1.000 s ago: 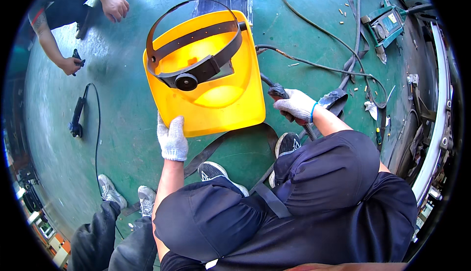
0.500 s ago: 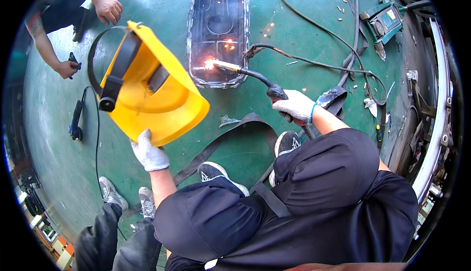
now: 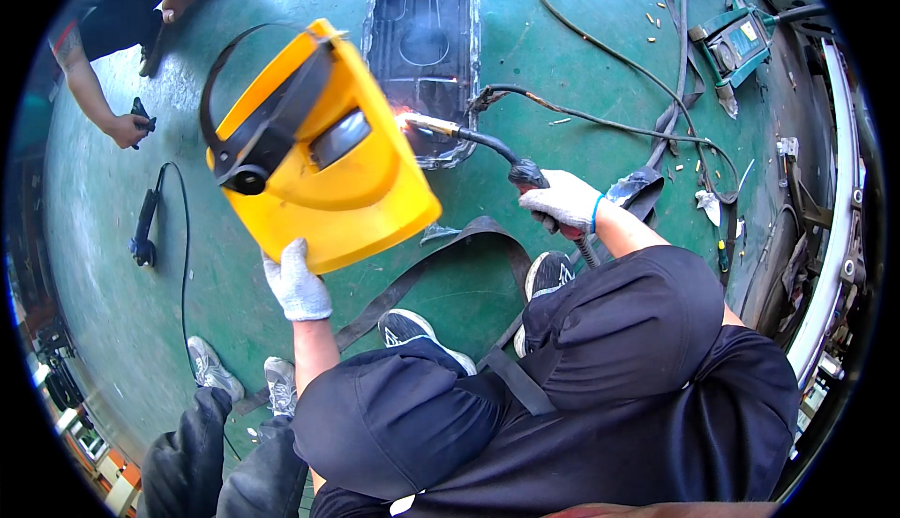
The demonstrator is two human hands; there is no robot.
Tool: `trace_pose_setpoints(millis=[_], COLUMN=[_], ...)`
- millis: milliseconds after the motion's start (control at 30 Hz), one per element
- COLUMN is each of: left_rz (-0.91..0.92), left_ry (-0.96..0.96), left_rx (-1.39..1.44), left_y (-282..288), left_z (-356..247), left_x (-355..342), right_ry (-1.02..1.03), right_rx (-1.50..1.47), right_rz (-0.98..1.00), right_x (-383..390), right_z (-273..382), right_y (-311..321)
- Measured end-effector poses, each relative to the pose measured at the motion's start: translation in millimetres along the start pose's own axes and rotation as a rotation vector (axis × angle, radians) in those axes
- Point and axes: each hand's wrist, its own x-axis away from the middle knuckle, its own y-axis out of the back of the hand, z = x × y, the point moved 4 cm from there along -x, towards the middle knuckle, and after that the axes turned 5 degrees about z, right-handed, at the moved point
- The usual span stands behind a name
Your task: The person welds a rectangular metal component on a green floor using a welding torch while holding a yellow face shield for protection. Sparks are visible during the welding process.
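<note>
From here I see the white-gloved left hand (image 3: pixel 299 285) gripping a yellow plastic welding mask (image 3: pixel 370 207) by its lower edge, left of the rectangular dark metal pan (image 3: pixel 472 45). Right of the pan, the white-gloved right hand (image 3: pixel 562 201) wraps around a black, brass-necked welding torch (image 3: pixel 485 140), glowing at the pan's near end. A slipping grip could let the mask knock the torch or leave eyes unshielded.

On my left, a black power tool (image 3: pixel 142 227) lies on the green floor (image 3: pixel 591 87), its cord (image 3: pixel 189 274) running beside someone's grey shoes (image 3: pixel 214 368) — a dark strap (image 3: pixel 412 272) curves ahead of me — and I see a screwdriver (image 3: pixel 723 256) to my right.
</note>
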Motion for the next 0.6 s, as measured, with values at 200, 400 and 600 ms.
trace_pose_setpoints(millis=[200,400,600], left_rz=[0.198,0.261,0.203], left_ry=[0.036,0.032,0.008], left_rx=[-0.007,-0.056,-0.036], left_y=[-44.4,-50.9,-50.3], left_z=[1.0,-0.2,-8.1], left_x=[11.3,13.8,15.3], right_ry=[-0.008,-0.010,-0.035], right_rx=[-0.001,-0.026,-0.069], right_rz=[-0.001,0.004,-0.016], right_x=[-0.6,-2.8,-1.8], right_z=[-2.4,-1.7,-2.6], right_y=[1.4,-1.5,-2.4])
